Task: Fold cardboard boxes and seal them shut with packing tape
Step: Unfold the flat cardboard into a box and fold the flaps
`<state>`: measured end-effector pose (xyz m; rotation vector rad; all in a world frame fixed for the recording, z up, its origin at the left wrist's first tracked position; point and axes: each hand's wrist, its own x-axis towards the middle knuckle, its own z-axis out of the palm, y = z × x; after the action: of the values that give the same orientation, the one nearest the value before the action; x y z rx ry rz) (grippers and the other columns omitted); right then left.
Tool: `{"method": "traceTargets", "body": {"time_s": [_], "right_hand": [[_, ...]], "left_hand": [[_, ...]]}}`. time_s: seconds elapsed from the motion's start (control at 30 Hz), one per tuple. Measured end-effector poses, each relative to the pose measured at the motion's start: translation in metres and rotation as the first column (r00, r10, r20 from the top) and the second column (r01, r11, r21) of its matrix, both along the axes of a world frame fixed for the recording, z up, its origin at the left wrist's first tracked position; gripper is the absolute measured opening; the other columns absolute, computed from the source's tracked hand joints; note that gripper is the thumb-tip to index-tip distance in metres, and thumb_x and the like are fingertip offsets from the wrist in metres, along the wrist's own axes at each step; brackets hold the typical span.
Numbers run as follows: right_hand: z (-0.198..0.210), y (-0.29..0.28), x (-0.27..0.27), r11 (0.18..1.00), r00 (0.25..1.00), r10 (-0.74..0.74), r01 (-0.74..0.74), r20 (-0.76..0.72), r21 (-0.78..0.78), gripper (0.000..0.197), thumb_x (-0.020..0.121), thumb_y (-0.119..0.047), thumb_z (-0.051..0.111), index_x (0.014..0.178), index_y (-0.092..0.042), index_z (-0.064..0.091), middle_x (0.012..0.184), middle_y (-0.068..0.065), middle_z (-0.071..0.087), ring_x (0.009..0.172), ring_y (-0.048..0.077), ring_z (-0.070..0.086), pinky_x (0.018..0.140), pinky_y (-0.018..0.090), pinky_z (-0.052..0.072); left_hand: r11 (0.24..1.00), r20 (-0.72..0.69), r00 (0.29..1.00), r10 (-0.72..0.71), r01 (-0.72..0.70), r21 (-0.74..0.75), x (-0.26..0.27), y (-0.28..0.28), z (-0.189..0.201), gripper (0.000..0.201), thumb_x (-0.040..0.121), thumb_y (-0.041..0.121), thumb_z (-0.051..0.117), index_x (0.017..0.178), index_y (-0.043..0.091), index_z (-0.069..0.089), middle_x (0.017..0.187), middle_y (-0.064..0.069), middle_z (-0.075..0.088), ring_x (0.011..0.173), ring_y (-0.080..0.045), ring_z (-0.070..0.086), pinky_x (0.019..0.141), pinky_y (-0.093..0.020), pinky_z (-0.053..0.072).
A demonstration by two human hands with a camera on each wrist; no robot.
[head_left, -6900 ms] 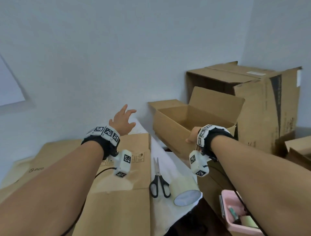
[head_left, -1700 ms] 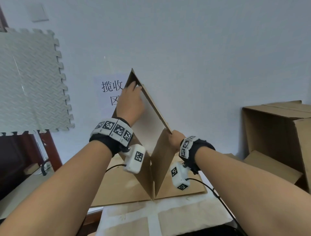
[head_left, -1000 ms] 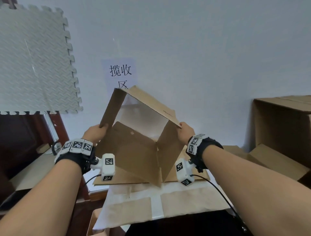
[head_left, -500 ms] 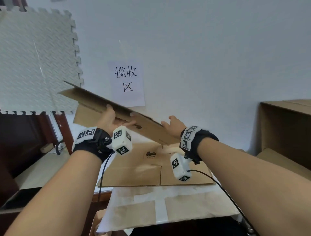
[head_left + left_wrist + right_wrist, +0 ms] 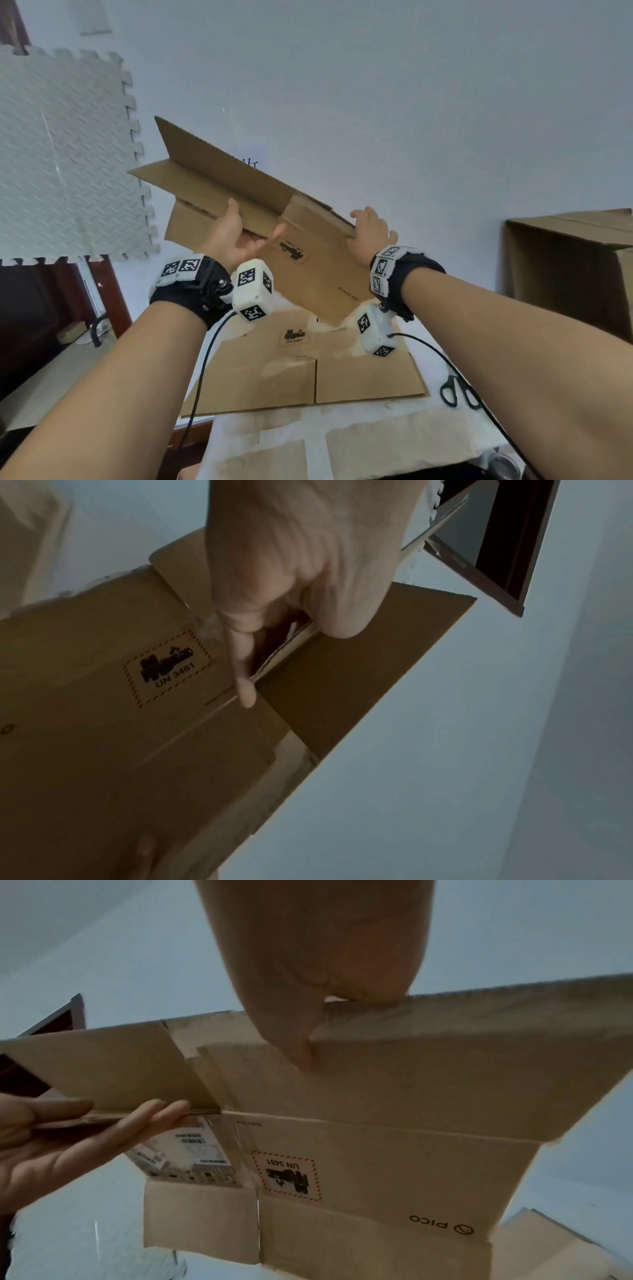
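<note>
A brown cardboard box [image 5: 310, 270] with a UN 3481 label hangs tilted in the air in front of the wall, its flaps loose. My left hand [image 5: 251, 226] pinches a left flap between thumb and fingers; the left wrist view shows that hand [image 5: 291, 653] on the flap's edge. My right hand [image 5: 371, 226] grips the box's upper right edge, and the right wrist view shows its thumb [image 5: 303, 1056] on the near face with the fingers over the rim. The box's inside is hidden.
Another flattened box [image 5: 308, 373] lies on the table under my hands, on a paper-covered top [image 5: 376, 445]. Scissors [image 5: 457, 390] lie at the right. A large open carton [image 5: 575, 270] stands at the right, a grey foam mat [image 5: 61, 154] leans at the left.
The box has turned and dropped nearer to me, its label face now toward me. A left flap has swung up. My left hand has shifted onto a flap edge.
</note>
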<state>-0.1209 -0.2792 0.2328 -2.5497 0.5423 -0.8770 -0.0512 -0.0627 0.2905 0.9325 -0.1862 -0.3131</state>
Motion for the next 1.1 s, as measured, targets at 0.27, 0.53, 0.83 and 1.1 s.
{"method": "traceTargets", "body": {"time_s": [0.27, 0.53, 0.83, 1.1], "right_hand": [[0.039, -0.022, -0.012, 0.967, 0.957, -0.181, 0.216, 0.228, -0.137, 0.09, 0.078, 0.015, 0.045, 0.149, -0.03, 0.013, 0.159, 0.006, -0.011, 0.144, 0.04, 0.003, 0.114, 0.058, 0.008], [0.046, -0.035, -0.009, 0.91, 0.939, -0.035, 0.171, 0.343, -0.377, 0.096, 0.073, 0.015, 0.051, 0.145, -0.039, 0.018, 0.159, -0.002, -0.008, 0.146, 0.036, 0.0, 0.114, 0.058, 0.004], [0.044, -0.043, -0.005, 0.923, 0.945, 0.163, -0.045, 0.282, -0.382, 0.061, 0.077, 0.007, 0.051, 0.129, -0.024, 0.044, 0.13, -0.001, 0.044, 0.122, 0.02, 0.043, 0.105, 0.036, 0.024], [0.034, -0.054, -0.005, 0.918, 0.987, -0.121, 0.153, 0.109, -0.365, 0.052, 0.083, -0.058, 0.056, 0.119, -0.021, 0.047, 0.114, -0.002, 0.053, 0.108, 0.021, 0.047, 0.096, 0.039, 0.028]], "left_hand": [[0.998, 0.057, 0.997, -0.058, 0.056, 0.036, -0.01, -0.008, 0.02, 0.044, 0.098, 0.045, 0.047, 0.124, 0.01, 0.044, 0.117, -0.028, 0.061, 0.094, -0.045, 0.068, 0.06, -0.038, 0.059], [0.998, 0.038, 0.999, 0.013, -0.015, 0.059, -0.002, -0.012, 0.014, 0.011, 0.1, 0.019, 0.049, 0.106, 0.009, 0.047, 0.12, -0.03, 0.051, 0.089, -0.038, 0.07, 0.051, -0.024, 0.054], [0.984, -0.045, 0.997, -0.061, 0.068, 0.164, 0.008, -0.007, -0.005, 0.036, 0.098, 0.009, 0.046, 0.13, 0.005, 0.03, 0.104, -0.039, 0.056, 0.067, -0.035, 0.072, 0.04, -0.019, 0.05], [0.986, -0.096, 0.994, -0.054, 0.069, 0.153, 0.02, 0.0, -0.019, 0.033, 0.098, 0.016, 0.05, 0.125, 0.006, 0.033, 0.102, -0.038, 0.058, 0.065, -0.033, 0.072, 0.041, -0.019, 0.051]]}}
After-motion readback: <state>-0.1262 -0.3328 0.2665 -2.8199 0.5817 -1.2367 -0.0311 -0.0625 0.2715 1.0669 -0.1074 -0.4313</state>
